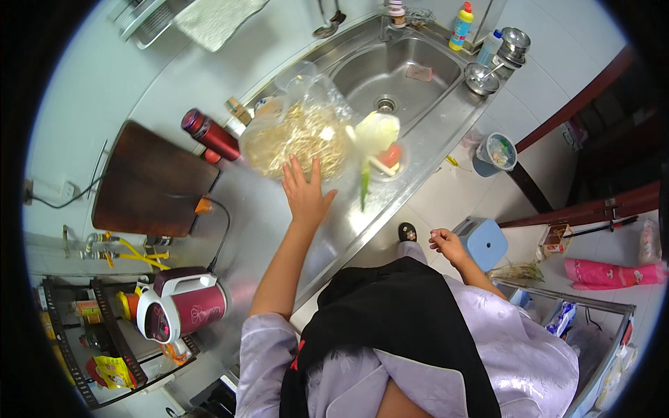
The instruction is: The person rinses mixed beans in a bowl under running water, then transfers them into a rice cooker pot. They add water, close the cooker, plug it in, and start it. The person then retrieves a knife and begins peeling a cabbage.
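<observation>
My left hand (306, 196) is spread palm down over the steel counter (256, 214). Its fingertips reach the near edge of a clear plastic bag (298, 138) with crinkled, straw-coloured contents that I cannot identify. To the right of the bag, a small dish (400, 170) holds a tomato (390, 155), a pale leafy vegetable (377, 131) and what looks like a scallion (365, 185), partly blurred. Away from the counter, my right hand (447, 245) hangs over the floor beside a blue plastic stool (486, 243). Its fingers are loosely bent, with nothing visible in them.
Behind the dish is a stainless sink (360, 78) with a pink sponge (419, 72). A red thermos (211, 135) and a dark cutting board (151, 180) stand by the wall. A soymilk maker (191, 305) with a cord sits at left. On the floor is a bin (494, 157).
</observation>
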Demonstrator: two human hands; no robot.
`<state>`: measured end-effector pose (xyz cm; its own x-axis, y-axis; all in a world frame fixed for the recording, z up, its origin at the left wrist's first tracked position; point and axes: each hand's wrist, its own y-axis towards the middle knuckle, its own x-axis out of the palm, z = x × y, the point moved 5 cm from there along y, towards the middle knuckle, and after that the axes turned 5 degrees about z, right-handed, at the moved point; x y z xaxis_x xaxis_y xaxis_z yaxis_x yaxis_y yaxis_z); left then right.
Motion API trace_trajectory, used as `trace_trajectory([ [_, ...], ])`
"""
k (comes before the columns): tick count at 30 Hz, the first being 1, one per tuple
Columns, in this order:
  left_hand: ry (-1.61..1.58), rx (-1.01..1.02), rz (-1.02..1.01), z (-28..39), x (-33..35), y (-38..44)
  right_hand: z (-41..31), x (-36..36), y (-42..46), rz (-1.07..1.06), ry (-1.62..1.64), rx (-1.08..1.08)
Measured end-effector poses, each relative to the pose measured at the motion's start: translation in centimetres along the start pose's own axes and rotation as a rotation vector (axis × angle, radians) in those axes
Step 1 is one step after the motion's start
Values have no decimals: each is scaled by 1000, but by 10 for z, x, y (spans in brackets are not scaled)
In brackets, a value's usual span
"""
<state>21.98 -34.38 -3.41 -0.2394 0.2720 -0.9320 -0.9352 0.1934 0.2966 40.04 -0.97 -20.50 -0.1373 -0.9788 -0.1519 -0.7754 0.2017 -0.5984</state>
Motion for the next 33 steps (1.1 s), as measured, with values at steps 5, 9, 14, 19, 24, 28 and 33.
trace_trajectory([
  [5, 239, -29, -232, 9, 56, 55, -39, -58, 54, -64, -5, -152],
  [9, 539, -108, -177, -21, 83, 52, -45, -120, 91, -25, -33, -160],
  [14, 679, -334, -266, -40, 63, 60, -24, -179, 134, 19, -93, -100],
  [19, 669, -600, -324, -93, 44, 38, -32, -188, 148, -40, -53, -110],
  [24, 449, -473, -187, -96, 35, 7, -43, -176, 152, -25, 63, -44],
  [28, 61, -639, 193, -58, 26, -39, -79, -180, 151, 46, 214, 63],
  [33, -756, -974, 90, 14, 85, -105, -106, -176, 172, 130, 424, 124],
])
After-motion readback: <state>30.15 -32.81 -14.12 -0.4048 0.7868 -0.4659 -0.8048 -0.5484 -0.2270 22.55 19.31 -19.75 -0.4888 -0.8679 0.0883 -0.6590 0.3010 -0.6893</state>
